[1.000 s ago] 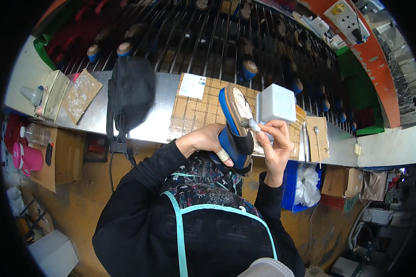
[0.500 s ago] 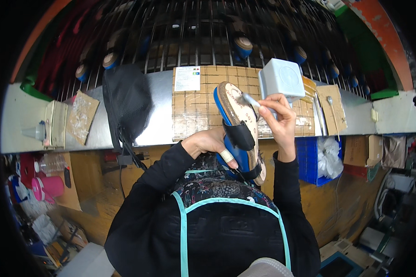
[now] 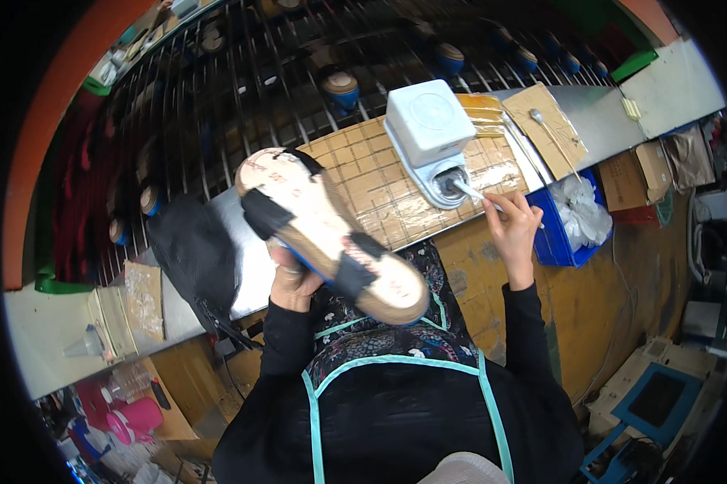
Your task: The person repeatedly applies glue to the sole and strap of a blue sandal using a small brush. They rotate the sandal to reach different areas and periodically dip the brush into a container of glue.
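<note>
Left grip (image 3: 293, 282) clasps sandal (image 3: 319, 214) along its left side; right grip (image 3: 512, 224) pinches brush (image 3: 470, 190).

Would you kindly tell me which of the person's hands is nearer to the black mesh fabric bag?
The left hand. It is just right of the bag, holding a black-strapped sandal; the right hand is much farther right, past the white square plastic container.

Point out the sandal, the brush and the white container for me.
Sandal (image 3: 318, 216): head view, on its pale footbed.
Brush (image 3: 470, 192): head view, on its handle.
White container (image 3: 433, 129): head view, on its boxy body.
</note>
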Action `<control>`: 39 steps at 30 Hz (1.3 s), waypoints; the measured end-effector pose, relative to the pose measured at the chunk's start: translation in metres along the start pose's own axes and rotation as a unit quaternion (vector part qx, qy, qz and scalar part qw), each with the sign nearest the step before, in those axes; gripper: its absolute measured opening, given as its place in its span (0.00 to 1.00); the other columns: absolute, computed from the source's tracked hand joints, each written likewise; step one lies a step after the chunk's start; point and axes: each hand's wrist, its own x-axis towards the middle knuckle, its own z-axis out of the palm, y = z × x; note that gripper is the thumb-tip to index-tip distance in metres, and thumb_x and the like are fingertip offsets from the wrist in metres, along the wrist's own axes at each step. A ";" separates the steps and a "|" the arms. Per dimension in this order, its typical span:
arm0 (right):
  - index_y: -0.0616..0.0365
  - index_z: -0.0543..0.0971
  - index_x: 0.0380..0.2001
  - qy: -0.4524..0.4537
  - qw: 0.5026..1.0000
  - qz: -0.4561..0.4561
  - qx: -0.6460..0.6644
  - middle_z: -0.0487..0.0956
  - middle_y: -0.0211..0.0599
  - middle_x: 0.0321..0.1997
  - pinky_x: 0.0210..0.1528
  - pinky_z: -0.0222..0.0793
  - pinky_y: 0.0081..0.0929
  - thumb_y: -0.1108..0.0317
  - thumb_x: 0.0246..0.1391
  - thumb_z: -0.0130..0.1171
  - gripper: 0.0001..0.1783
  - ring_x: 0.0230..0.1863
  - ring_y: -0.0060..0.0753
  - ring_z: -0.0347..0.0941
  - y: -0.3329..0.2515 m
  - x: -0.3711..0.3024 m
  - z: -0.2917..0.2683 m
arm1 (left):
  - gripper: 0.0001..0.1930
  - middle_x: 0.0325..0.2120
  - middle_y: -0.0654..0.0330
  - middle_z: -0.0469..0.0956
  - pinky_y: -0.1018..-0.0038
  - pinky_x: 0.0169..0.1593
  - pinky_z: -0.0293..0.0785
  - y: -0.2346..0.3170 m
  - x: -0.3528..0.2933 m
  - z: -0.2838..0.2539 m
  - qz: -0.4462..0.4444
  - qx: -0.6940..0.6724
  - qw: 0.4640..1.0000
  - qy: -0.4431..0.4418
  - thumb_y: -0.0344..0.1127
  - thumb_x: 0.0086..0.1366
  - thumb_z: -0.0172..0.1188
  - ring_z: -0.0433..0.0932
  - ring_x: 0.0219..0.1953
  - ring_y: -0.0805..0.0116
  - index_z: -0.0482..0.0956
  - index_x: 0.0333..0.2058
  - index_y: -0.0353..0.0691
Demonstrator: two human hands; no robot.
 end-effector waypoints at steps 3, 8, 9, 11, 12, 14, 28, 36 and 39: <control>0.48 0.84 0.30 0.037 0.994 -0.084 -0.056 0.74 0.25 0.26 0.38 0.49 0.32 0.65 0.49 0.66 0.04 0.25 0.28 0.68 0.000 0.008 0.008 | 0.55 0.50 0.45 0.66 0.53 0.44 0.78 0.009 0.006 0.010 -0.047 -0.212 0.976 -0.015 0.76 0.51 0.55 0.74 0.45 0.42 0.53 0.63 0.34; 0.49 0.84 0.30 0.031 0.976 -0.174 -0.129 0.75 0.26 0.27 0.39 0.49 0.31 0.67 0.47 0.67 0.05 0.27 0.26 0.69 -0.002 0.018 0.005 | 0.51 0.37 0.44 0.69 0.58 0.55 0.69 0.017 0.022 0.005 -0.165 -0.261 0.930 -0.201 0.67 0.54 0.60 0.76 0.34 0.50 0.54 0.61 0.29; 0.50 0.84 0.30 0.010 0.980 -0.161 -0.113 0.76 0.28 0.26 0.38 0.51 0.31 0.66 0.48 0.66 0.04 0.27 0.28 0.70 0.000 0.019 0.003 | 0.50 0.37 0.45 0.69 0.58 0.55 0.69 0.015 0.022 0.001 -0.165 -0.251 0.932 -0.202 0.67 0.55 0.60 0.76 0.34 0.51 0.54 0.61 0.29; 0.52 0.84 0.29 -0.031 0.987 -0.135 -0.081 0.76 0.30 0.25 0.37 0.54 0.30 0.66 0.49 0.66 0.04 0.26 0.30 0.70 0.008 0.020 0.000 | 0.49 0.37 0.46 0.70 0.59 0.55 0.69 0.011 0.023 -0.010 -0.143 -0.187 0.960 -0.155 0.65 0.56 0.59 0.76 0.34 0.52 0.55 0.61 0.29; 0.52 0.83 0.29 -0.061 0.995 -0.081 -0.025 0.76 0.33 0.24 0.38 0.56 0.32 0.65 0.50 0.64 0.05 0.25 0.34 0.71 0.013 0.020 0.001 | 0.48 0.36 0.46 0.70 0.59 0.55 0.69 0.011 0.022 -0.015 -0.143 -0.170 0.963 -0.150 0.64 0.57 0.59 0.76 0.33 0.52 0.55 0.61 0.29; 0.53 0.83 0.28 -0.117 0.989 0.024 0.087 0.76 0.38 0.23 0.40 0.59 0.36 0.64 0.52 0.62 0.06 0.24 0.41 0.72 0.024 0.023 0.005 | 0.46 0.36 0.47 0.71 0.59 0.54 0.70 0.013 0.023 -0.026 -0.140 -0.132 0.970 -0.146 0.63 0.58 0.59 0.76 0.33 0.53 0.55 0.60 0.29; 0.56 0.85 0.33 0.002 0.958 -0.045 0.283 0.79 0.32 0.28 0.39 0.60 0.27 0.71 0.45 0.68 0.09 0.32 0.31 0.74 -0.072 0.022 -0.006 | 0.44 0.40 0.56 0.78 0.71 0.44 0.80 -0.018 0.005 0.026 -0.078 0.137 0.977 0.142 0.74 0.60 0.44 0.80 0.39 0.69 0.67 0.56 0.37; 0.54 0.86 0.36 -0.023 0.929 -0.082 0.359 0.75 0.30 0.33 0.44 0.55 0.25 0.70 0.46 0.68 0.10 0.28 0.21 0.70 -0.132 0.013 -0.006 | 0.48 0.39 0.57 0.77 0.75 0.41 0.79 -0.004 0.003 0.037 -0.028 0.226 0.972 0.060 0.77 0.52 0.53 0.78 0.39 0.71 0.69 0.53 0.33; 0.54 0.86 0.36 -0.032 0.926 -0.062 0.371 0.74 0.30 0.34 0.43 0.55 0.26 0.69 0.47 0.68 0.10 0.27 0.21 0.69 -0.137 0.013 0.000 | 0.50 0.42 0.54 0.77 0.73 0.46 0.76 0.001 -0.005 0.033 -0.012 0.293 0.954 0.067 0.78 0.50 0.55 0.78 0.42 0.69 0.70 0.51 0.29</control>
